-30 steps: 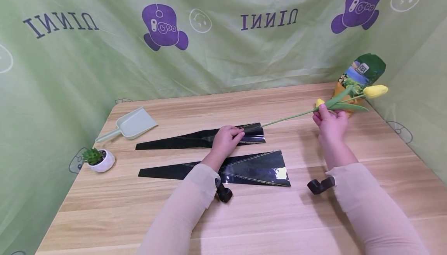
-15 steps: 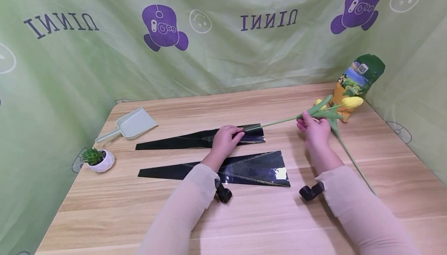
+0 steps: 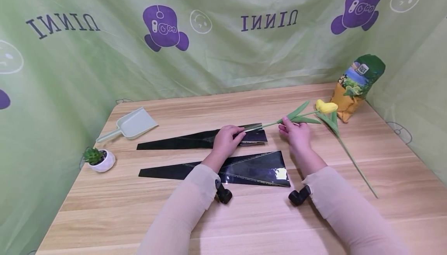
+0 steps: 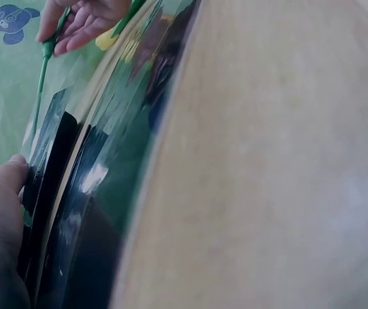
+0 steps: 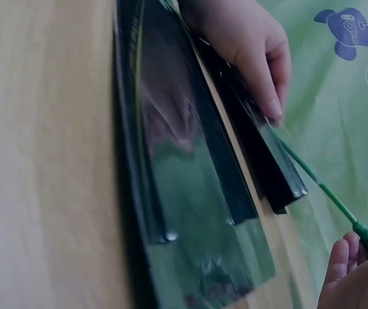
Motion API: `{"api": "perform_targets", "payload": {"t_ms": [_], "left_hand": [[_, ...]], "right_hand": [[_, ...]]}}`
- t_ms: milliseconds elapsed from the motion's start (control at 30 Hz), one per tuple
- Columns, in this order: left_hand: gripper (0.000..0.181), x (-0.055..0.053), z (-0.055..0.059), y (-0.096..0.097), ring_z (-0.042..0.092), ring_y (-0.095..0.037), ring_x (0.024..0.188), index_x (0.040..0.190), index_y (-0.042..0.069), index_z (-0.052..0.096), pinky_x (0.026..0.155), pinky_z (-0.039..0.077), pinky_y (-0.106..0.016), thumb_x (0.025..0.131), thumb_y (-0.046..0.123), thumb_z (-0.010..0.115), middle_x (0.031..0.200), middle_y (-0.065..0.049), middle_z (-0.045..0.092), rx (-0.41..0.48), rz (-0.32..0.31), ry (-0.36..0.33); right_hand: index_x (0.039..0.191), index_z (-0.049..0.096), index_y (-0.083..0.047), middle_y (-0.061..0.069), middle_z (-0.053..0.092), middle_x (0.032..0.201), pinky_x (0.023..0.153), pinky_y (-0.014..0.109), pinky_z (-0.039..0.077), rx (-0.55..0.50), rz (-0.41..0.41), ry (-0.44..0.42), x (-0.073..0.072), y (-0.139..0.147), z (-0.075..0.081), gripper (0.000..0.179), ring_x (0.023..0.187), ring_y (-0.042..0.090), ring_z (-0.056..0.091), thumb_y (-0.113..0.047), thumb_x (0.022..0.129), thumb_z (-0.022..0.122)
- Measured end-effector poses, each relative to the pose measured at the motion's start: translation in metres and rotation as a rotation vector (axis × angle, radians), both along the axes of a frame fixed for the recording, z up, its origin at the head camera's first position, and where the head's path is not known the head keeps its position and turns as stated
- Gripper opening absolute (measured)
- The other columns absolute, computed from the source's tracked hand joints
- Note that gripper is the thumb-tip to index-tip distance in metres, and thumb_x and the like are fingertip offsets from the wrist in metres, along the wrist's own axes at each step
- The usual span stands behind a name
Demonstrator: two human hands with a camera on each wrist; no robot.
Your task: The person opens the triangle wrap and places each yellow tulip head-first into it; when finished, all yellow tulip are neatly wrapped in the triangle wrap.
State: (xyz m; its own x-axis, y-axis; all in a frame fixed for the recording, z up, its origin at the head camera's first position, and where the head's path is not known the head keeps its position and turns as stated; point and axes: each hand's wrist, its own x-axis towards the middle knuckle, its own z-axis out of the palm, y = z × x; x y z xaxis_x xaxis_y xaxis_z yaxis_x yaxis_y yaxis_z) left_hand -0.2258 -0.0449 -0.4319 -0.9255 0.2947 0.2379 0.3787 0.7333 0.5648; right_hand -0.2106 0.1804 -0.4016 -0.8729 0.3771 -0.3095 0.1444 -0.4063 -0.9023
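My right hand (image 3: 297,134) pinches the green stem of a yellow tulip (image 3: 330,108) just below its leaves. The stem points left, with its lower end inside the open wide end of the far black flower sleeve (image 3: 181,141). My left hand (image 3: 227,140) pinches that sleeve between thumb and fingers near its mouth. In the right wrist view the green stem (image 5: 319,183) runs from the sleeve to the right fingers. A second black sleeve (image 3: 253,169), partly clear, lies flat nearer me, under my left forearm. Another tulip (image 3: 350,158) lies on the table at the right.
A colourful bag (image 3: 359,80) stands at the back right, close to the loose tulip's bloom. At the far left are a pale green dustpan (image 3: 136,124) and a small potted succulent (image 3: 103,162). A green printed curtain (image 3: 223,65) closes off the table's back.
My right hand has moved left, carrying the tulip and sliding its stem further into the sleeve. The loose tulip on the right has come into fuller view. My left hand stays put.
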Motion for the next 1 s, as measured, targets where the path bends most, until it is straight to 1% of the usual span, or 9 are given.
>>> {"api": "perform_targets", "payload": {"t_ms": [100,200,300,400,533,633,733,833,1000], "left_hand": [[0.03,0.001,0.0,0.0,0.06,-0.023,0.121,0.12,0.015,0.072,0.107,0.046,-0.037,0.097,0.031,0.062,0.121,-0.005,0.07,0.004,0.004,0.0],[0.03,0.001,-0.001,0.0,0.059,-0.024,0.121,0.12,0.015,0.071,0.107,0.046,-0.037,0.097,0.031,0.062,0.122,-0.005,0.07,0.014,0.002,-0.005],[0.03,0.001,-0.001,0.0,0.059,-0.024,0.122,0.121,0.015,0.071,0.107,0.046,-0.038,0.097,0.031,0.061,0.122,-0.005,0.07,0.025,-0.004,-0.004],[0.03,0.001,-0.002,0.0,0.06,-0.024,0.121,0.12,0.014,0.071,0.107,0.046,-0.038,0.097,0.03,0.061,0.121,-0.006,0.07,0.033,-0.013,0.012],[0.029,0.001,-0.003,0.0,0.061,-0.025,0.12,0.119,0.014,0.072,0.107,0.046,-0.037,0.096,0.029,0.062,0.12,-0.005,0.071,0.035,-0.013,0.032],[0.029,0.001,-0.004,0.0,0.061,-0.024,0.12,0.119,0.014,0.072,0.108,0.045,-0.037,0.096,0.03,0.062,0.12,-0.005,0.071,0.031,-0.01,0.028],[0.029,0.001,-0.004,0.0,0.06,-0.024,0.121,0.119,0.015,0.072,0.108,0.045,-0.037,0.097,0.03,0.062,0.121,-0.004,0.071,0.028,-0.01,0.024],[0.029,0.001,-0.004,0.001,0.06,-0.024,0.121,0.118,0.015,0.072,0.108,0.045,-0.037,0.096,0.03,0.062,0.121,-0.004,0.071,0.026,-0.01,0.024],[0.028,0.0,-0.005,0.001,0.061,-0.024,0.119,0.118,0.014,0.073,0.107,0.046,-0.037,0.096,0.029,0.062,0.12,-0.005,0.071,0.023,-0.015,0.029]], "right_hand": [[0.103,0.053,-0.015,-0.007,0.068,0.079,0.075,0.021,0.06,0.032,0.032,-0.001,0.0,-0.008,-0.004,0.016,0.072,0.006,0.069,-0.013,0.093,0.066],[0.1,0.053,-0.014,-0.009,0.068,0.074,0.068,0.019,0.06,0.052,0.058,0.011,-0.001,-0.016,-0.008,0.013,0.067,0.005,0.069,-0.012,0.094,0.064],[0.099,0.053,-0.013,-0.01,0.069,0.071,0.065,0.018,0.059,0.063,0.081,0.023,-0.001,-0.021,-0.01,0.011,0.065,0.004,0.069,-0.011,0.095,0.063],[0.1,0.052,-0.013,-0.01,0.069,0.07,0.066,0.017,0.059,0.087,0.104,0.046,0.0,-0.023,-0.011,0.009,0.065,0.003,0.069,-0.013,0.097,0.06],[0.106,0.046,-0.013,-0.007,0.069,0.071,0.069,0.019,0.06,0.083,0.119,0.067,0.003,-0.021,-0.009,0.01,0.068,0.004,0.07,-0.02,0.102,0.051],[0.109,0.041,-0.013,-0.005,0.069,0.072,0.07,0.02,0.06,0.079,0.105,0.052,0.004,-0.017,-0.008,0.014,0.069,0.005,0.071,-0.026,0.105,0.043],[0.11,0.042,-0.013,-0.005,0.069,0.075,0.07,0.02,0.06,0.088,0.077,0.019,0.006,-0.013,-0.007,0.017,0.069,0.004,0.07,-0.029,0.105,0.042],[0.109,0.05,-0.011,-0.007,0.069,0.076,0.071,0.019,0.06,0.083,0.039,0.002,0.006,-0.01,-0.007,0.018,0.069,0.003,0.069,-0.028,0.103,0.047],[0.103,0.059,-0.01,-0.007,0.07,0.075,0.076,0.019,0.059,0.031,-0.031,0.0,0.005,-0.007,-0.007,0.012,0.072,0.004,0.07,-0.02,0.097,0.06]]}}
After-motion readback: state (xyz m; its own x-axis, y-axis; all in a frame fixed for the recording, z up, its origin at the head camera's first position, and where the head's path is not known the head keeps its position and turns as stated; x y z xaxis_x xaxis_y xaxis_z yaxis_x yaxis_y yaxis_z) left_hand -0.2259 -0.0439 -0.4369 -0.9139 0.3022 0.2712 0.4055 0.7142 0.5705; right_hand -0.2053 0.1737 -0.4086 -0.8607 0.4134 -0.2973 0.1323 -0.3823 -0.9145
